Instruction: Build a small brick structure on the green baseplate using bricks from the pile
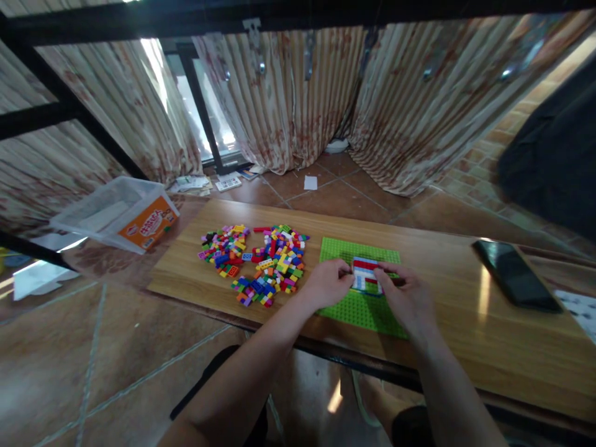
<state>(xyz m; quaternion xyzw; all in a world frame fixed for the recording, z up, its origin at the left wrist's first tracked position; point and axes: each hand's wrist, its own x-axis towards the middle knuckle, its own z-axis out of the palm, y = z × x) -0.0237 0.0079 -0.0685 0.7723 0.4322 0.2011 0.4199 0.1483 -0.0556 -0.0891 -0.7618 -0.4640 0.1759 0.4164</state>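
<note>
A green studded baseplate (351,318) lies on the wooden table. Over its middle is a small toy brick structure (365,266) with red, white and light blue rows and a dark blue lower edge. My left hand (331,284) grips its left side, fingers bent and closed against it. On the opposite side, my right hand (410,299) pinches the structure between thumb and fingers. Whether the structure is fixed to the baseplate or just held on it, I cannot tell. The fingers hide parts of both its side edges.
Loose multicoloured toy bricks (282,264) lie spread left of the baseplate. A clear plastic bin with an orange label (149,228) stands at the table's left end. To the right lies a dark phone (516,276). Curtains (288,99) hang behind the table (447,273).
</note>
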